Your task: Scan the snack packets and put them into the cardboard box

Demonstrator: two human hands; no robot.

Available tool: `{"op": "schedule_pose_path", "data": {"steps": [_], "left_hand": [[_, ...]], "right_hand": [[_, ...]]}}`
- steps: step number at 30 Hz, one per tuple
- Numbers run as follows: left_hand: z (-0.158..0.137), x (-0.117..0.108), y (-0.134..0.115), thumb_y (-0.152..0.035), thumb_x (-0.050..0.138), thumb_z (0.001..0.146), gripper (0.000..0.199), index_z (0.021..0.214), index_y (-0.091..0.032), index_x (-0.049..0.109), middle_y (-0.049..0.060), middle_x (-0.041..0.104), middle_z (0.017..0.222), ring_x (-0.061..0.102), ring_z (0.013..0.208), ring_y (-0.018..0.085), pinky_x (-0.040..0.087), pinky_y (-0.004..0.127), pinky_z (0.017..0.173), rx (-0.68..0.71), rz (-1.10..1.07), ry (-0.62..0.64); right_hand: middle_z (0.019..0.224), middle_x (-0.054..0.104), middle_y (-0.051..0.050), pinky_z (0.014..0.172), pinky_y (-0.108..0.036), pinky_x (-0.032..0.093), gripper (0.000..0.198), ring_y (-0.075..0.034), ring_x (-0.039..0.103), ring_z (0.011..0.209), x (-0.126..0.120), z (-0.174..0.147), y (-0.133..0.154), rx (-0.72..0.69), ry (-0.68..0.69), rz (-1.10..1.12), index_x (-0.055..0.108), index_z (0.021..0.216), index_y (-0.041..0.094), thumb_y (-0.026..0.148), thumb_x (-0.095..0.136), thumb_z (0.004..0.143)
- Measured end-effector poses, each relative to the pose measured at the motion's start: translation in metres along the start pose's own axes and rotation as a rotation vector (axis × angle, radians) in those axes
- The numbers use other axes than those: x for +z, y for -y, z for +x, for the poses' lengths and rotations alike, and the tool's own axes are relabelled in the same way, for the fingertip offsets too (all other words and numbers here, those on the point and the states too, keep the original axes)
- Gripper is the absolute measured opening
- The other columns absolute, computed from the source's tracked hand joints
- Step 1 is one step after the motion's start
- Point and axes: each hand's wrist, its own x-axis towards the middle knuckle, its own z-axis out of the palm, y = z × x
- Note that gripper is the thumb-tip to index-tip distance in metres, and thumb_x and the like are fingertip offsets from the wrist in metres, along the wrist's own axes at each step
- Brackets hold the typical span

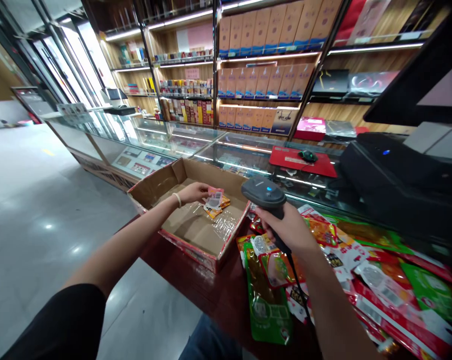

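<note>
My left hand (194, 192) reaches over an open cardboard box (199, 252), its fingers closed on the edge of a small pink snack packet (215, 196). The packet's barcode side faces up. Just under it an orange packet (215, 212) lies on the box floor. In my right hand (286, 225) is a dark handheld barcode scanner (264, 192), a blue light glowing on its top and its cable hanging down. The scanner's head points left, beside the box's right rim. Below my right hand lies a green snack packet (265, 300) among several others.
Many red, white and green snack packets (383, 285) are heaped at the right on the dark red tabletop (195, 282). Behind are a glass counter (195, 137), a red mat (286, 159) with a computer mouse (307, 156), and black checkout equipment (394, 175). Shelves of boxes line the back.
</note>
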Motion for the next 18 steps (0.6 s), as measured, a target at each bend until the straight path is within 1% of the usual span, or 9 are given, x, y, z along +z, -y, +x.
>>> {"op": "schedule_pose_path", "data": {"steps": [2, 5, 8, 10, 12, 15, 18], "left_hand": [[-0.001, 0.000, -0.007, -0.053, 0.074, 0.073, 0.051, 0.104, -0.014, 0.071, 0.007, 0.072, 0.097, 0.067, 0.086, 0.018, 0.057, 0.031, 0.077, 0.007, -0.173, -0.095], [-0.006, 0.002, -0.018, -0.055, 0.080, 0.066, 0.051, 0.093, -0.012, 0.072, 0.006, 0.072, 0.087, 0.066, 0.079, 0.015, 0.057, 0.031, 0.078, -0.011, -0.315, -0.180], [-0.011, 0.004, -0.027, -0.053, 0.084, 0.062, 0.048, 0.084, -0.012, 0.071, 0.004, 0.070, 0.079, 0.064, 0.072, 0.013, 0.057, 0.029, 0.074, -0.028, -0.379, -0.231], [-0.012, 0.005, -0.031, -0.052, 0.084, 0.063, 0.046, 0.083, -0.013, 0.070, 0.004, 0.069, 0.077, 0.064, 0.070, 0.012, 0.057, 0.028, 0.072, -0.023, -0.390, -0.250], [-0.012, 0.005, -0.032, -0.052, 0.083, 0.065, 0.045, 0.085, -0.013, 0.071, 0.004, 0.070, 0.078, 0.064, 0.070, 0.013, 0.057, 0.028, 0.071, 0.000, -0.384, -0.250], [-0.009, 0.006, -0.030, -0.052, 0.079, 0.069, 0.042, 0.086, -0.014, 0.071, 0.003, 0.069, 0.078, 0.065, 0.069, 0.014, 0.056, 0.027, 0.067, 0.042, -0.333, -0.256], [-0.007, 0.008, -0.027, -0.050, 0.077, 0.071, 0.039, 0.086, -0.015, 0.071, 0.003, 0.069, 0.078, 0.066, 0.069, 0.016, 0.055, 0.026, 0.064, 0.067, -0.286, -0.280]], "right_hand": [[0.050, 0.055, 0.004, 0.035, -0.026, 0.038, 0.031, -0.014, 0.049, 0.037, 0.001, -0.001, -0.001, -0.020, -0.021, -0.072, 0.059, 0.084, 0.024, 0.051, 0.072, 0.079], [0.053, 0.058, 0.003, 0.038, -0.027, 0.041, 0.026, -0.015, 0.052, 0.039, 0.002, 0.000, -0.001, -0.090, -0.013, -0.126, 0.063, 0.093, 0.024, 0.045, 0.071, 0.080], [0.061, 0.065, 0.001, 0.048, -0.030, 0.049, 0.033, -0.020, 0.063, 0.052, 0.004, 0.002, 0.000, -0.167, 0.014, -0.156, 0.066, 0.106, 0.024, 0.040, 0.073, 0.078], [0.068, 0.068, -0.001, 0.054, -0.033, 0.053, 0.037, -0.023, 0.068, 0.063, 0.005, 0.002, 0.002, -0.192, 0.017, -0.177, 0.066, 0.111, 0.025, 0.039, 0.073, 0.077], [0.072, 0.070, -0.002, 0.056, -0.034, 0.053, 0.038, -0.024, 0.069, 0.069, 0.005, 0.002, 0.003, -0.209, 0.020, -0.189, 0.067, 0.112, 0.025, 0.038, 0.073, 0.077], [0.070, 0.070, -0.002, 0.053, -0.032, 0.052, 0.032, -0.024, 0.068, 0.064, 0.005, 0.002, 0.002, -0.205, 0.049, -0.196, 0.070, 0.106, 0.024, 0.036, 0.074, 0.076], [0.063, 0.068, -0.001, 0.042, -0.029, 0.046, 0.026, -0.019, 0.061, 0.048, 0.004, 0.000, 0.000, -0.145, 0.077, -0.201, 0.069, 0.100, 0.022, 0.037, 0.072, 0.079]]}}
